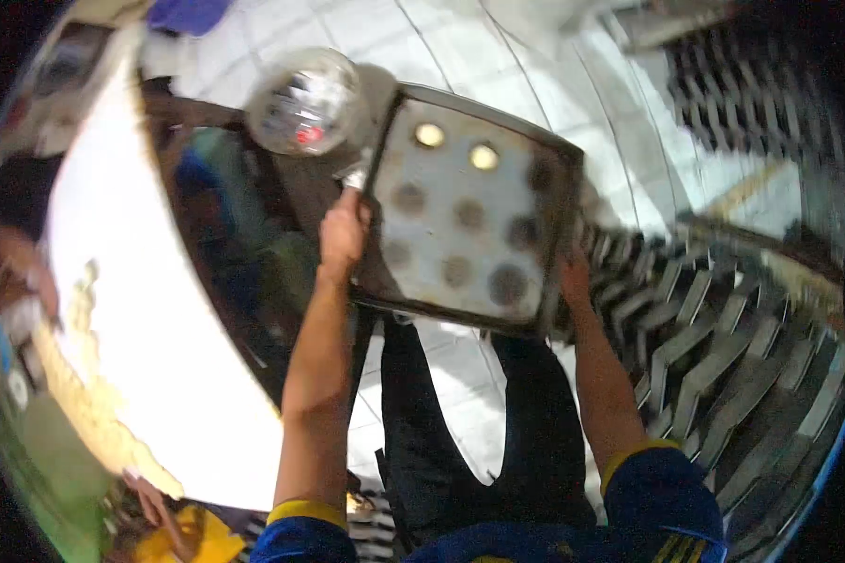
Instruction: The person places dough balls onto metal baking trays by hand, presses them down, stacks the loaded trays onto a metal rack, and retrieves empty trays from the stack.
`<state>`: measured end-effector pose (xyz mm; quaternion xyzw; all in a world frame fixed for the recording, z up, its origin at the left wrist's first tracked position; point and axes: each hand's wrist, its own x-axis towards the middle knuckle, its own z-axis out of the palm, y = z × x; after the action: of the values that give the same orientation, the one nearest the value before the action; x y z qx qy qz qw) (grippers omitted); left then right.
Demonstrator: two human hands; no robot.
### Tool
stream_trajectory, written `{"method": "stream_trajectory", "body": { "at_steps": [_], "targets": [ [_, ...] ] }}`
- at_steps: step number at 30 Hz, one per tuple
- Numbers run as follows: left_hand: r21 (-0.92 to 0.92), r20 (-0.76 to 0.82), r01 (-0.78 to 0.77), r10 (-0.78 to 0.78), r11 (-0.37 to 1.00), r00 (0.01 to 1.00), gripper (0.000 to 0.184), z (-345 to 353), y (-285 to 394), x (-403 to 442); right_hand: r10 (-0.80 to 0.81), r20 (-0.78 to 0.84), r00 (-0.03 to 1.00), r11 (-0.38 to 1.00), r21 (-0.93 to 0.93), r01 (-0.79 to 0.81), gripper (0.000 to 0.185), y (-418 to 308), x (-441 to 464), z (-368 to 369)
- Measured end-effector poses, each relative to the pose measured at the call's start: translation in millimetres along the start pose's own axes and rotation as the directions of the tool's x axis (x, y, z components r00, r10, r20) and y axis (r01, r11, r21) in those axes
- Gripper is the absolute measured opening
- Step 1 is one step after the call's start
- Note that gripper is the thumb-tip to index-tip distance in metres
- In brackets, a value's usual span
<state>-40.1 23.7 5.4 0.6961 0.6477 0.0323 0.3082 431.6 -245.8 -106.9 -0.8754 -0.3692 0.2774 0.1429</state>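
At opposite edges of the tray (432, 235), left hand (345, 230) and right hand (575, 274) clamp it, probably to keep two pale rounds (430, 135) level.

Tray (429, 241) held level between two hands: left hand (344, 230) at its left edge, right hand (574, 274) at its right edge. Two rounds (483, 157) set near the far edge, one by the far left corner, one about mid-edge. Tub (302, 105) placed just outside the far left corner. Table (192, 347) located left of the tray, racking (723, 324) right, floor (451, 375) below.
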Motion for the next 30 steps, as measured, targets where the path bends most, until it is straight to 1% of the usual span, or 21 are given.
{"method": "stream_trajectory", "body": {
  "at_steps": [2,3,4,6,7,8,10,11,12,14,15,16,17,18,20,23,24,26,27,28,30],
  "targets": [
    [-0.094,-0.012,0.061,-0.062,0.994,0.998,0.033,-60.4,50.2,-31.4,-0.083,-0.06,0.995,0.996,0.019,0.084,0.052,-14.1,-2.0,-59.1],
    [-0.138,-0.101,0.003,-0.018,0.99,0.995,0.032,-101.5,79.5,-59.0,-0.147,-0.061,0.987,0.988,0.028,0.149,0.048,-18.9,2.7,-90.9],
    [-0.107,-0.315,-0.121,0.081,0.987,0.946,0.024,-125.5,94.8,-87.0,-0.255,-0.044,0.966,0.967,-0.042,0.253,0.049,-16.6,10.3,-132.2],
    [-0.141,-0.463,-0.178,0.094,0.974,0.881,0.016,-197.9,126.5,-156.5,-0.203,0.002,0.979,0.966,0.167,0.2,0.051,-82.8,2.9,-206.6],
    [-0.263,-0.42,-0.118,-0.003,0.958,0.907,0.018,-240.3,136.7,-199.5,-0.058,0.083,0.995,0.913,0.407,0.019,0.051,-140.2,-34.2,-248.8],
    [-0.39,-0.362,-0.07,-0.083,0.918,0.929,0.02,-274.3,145.9,-239.7,-0.109,0.102,0.989,0.911,0.409,0.058,0.051,-173.7,-51.5,-270.1],
    [-0.345,-0.557,-0.086,-0.131,0.935,0.82,0.018,-308.5,143.6,-318.3,-0.428,0.042,0.903,0.849,0.362,0.385,0.048,-221.6,-75.6,-306.5],
    [-0.337,-0.482,0.081,-0.246,0.938,0.841,0.016,-321.7,131.2,-356.1,-0.385,0.131,0.914,0.901,0.267,0.341,0.044,-247.4,-89.1,-316.6],
    [-0.4,-0.538,0.042,-0.272,0.915,0.798,0.018,-330.9,119.2,-395.6,-0.338,0.219,0.915,0.938,0.16,0.308,0.041,-273.6,-102.3,-327.0],
    [-0.405,-0.511,0.233,-0.43,0.884,0.744,0.019,-327.7,83.5,-464.9,-0.631,0.158,0.76,0.753,0.36,0.55,0.036,-344.7,-171.3,-314.4],
    [-0.466,-0.467,0.31,-0.528,0.829,0.71,0.021,-330.1,64.5,-495.5,-0.603,0.267,0.752,0.794,0.292,0.533,0.041,-375.9,-197.9,-307.0],
    [-0.441,-0.549,0.285,-0.507,0.851,0.664,0.022,-323.7,35.6,-523.1,-0.558,0.365,0.745,0.83,0.219,0.514,0.047,-397.8,-224.6,-295.5],
    [-0.475,-0.55,0.268,-0.521,0.838,0.653,0.023,-328.6,12.9,-548.8,-0.653,0.312,0.69,0.754,0.177,0.633,0.044,-401.6,-243.8,-262.6],
    [-0.41,-0.546,0.34,-0.526,0.847,0.653,0.024,-323.8,-31.6,-573.5,-0.74,0.263,0.618,0.662,0.125,0.739,0.041,-410.0,-269.6,-223.6],
    [-0.411,-0.526,0.382,-0.558,0.828,0.642,0.025,-325.8,-98.3,-609.1,-0.746,0.394,0.537,0.655,0.285,0.7,0.035,-465.5,-353.7,-203.7],
    [-0.427,-0.503,0.392,-0.574,0.815,0.646,0.026,-322.0,-201.1,-652.2,-0.704,0.46,0.541,0.663,0.15,0.734,0.031,-484.4,-426.3,-126.6],
    [-0.411,-0.485,0.37,-0.544,0.833,0.685,0.026,-338.8,-269.6,-664.8,-0.681,0.441,0.584,0.694,0.135,0.707,0.031,-499.9,-474.8,-83.0],
    [-0.423,-0.453,0.376,-0.552,0.824,0.701,0.027,-314.0,-312.5,-685.0,-0.664,0.446,0.6,0.707,0.114,0.698,0.031,-486.7,-504.6,-54.3],
    [-0.414,-0.46,0.362,-0.535,0.835,0.708,0.027,-317.8,-330.4,-676.3,-0.713,0.35,0.607,0.671,0.091,0.736,0.032,-478.3,-510.1,-39.5],
    [-0.385,-0.461,0.366,-0.52,0.847,0.719,0.028,-313.6,-346.0,-678.4,-0.698,0.347,0.626,0.687,0.081,0.722,0.032,-476.6,-518.8,-29.5],
    [-0.359,-0.424,0.363,-0.497,0.86,0.757,0.029,-304.9,-362.8,-691.4,-0.641,0.427,0.638,0.728,0.073,0.682,0.033,-472.7,-532.2,-21.9]
  ]
}}
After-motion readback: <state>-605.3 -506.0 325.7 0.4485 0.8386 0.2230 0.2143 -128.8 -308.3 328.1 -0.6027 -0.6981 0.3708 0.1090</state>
